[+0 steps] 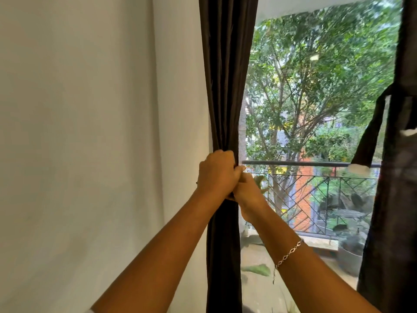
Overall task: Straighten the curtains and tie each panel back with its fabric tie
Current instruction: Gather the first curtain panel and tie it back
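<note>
1. Left curtain [225, 86] is dark and bunched narrow beside the wall [90, 132].
2. Left hand [215, 175] and right hand [249, 195] are together, touching — both clamped round that bunch.
3. Right curtain [392, 211] is at the frame edge — its tie [372, 127] dangles.

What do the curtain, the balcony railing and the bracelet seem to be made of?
Curtain: dark brown cloth, matte, falling in soft vertical folds. Railing: probably painted metal, thin dark straight bars. Bracelet: silvery metal links, shiny; which metal cannot be told.
</note>
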